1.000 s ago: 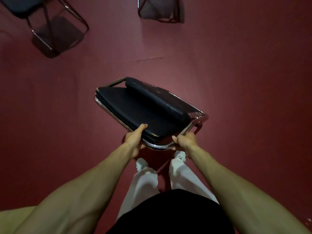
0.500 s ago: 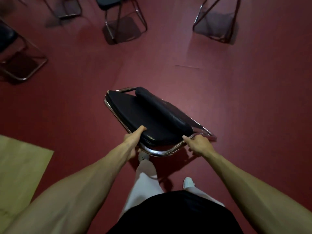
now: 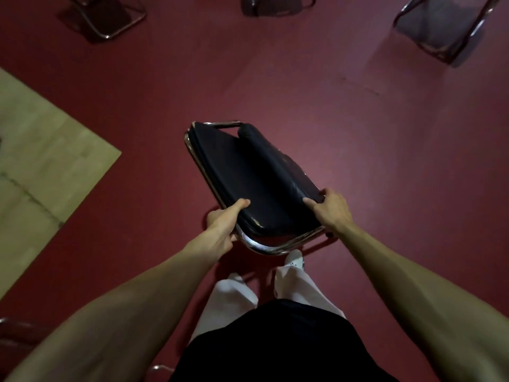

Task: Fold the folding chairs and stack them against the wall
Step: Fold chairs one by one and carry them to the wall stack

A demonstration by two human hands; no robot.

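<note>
I carry a folded chair (image 3: 248, 177) with a black padded seat and chrome tube frame, held flat in front of me above the red floor. My left hand (image 3: 224, 226) grips the near left edge of its frame, thumb lying on the cushion. My right hand (image 3: 330, 209) grips the near right side, fingers curled over the seat edge and frame. Three unfolded chairs stand at the top: one at the left (image 3: 107, 17), one in the middle (image 3: 272, 5) and one at the right (image 3: 440, 28).
A pale wooden floor area (image 3: 41, 161) lies to the left of the red floor (image 3: 385, 161). My legs in white trousers and white shoes (image 3: 294, 260) are below the chair. A bit of chrome tube (image 3: 11, 326) shows at the lower left edge.
The view has turned right and the wooden patch has grown at the left. My right hand has shifted from the frame's corner up onto the chair's right side; the chair points more straight ahead.
</note>
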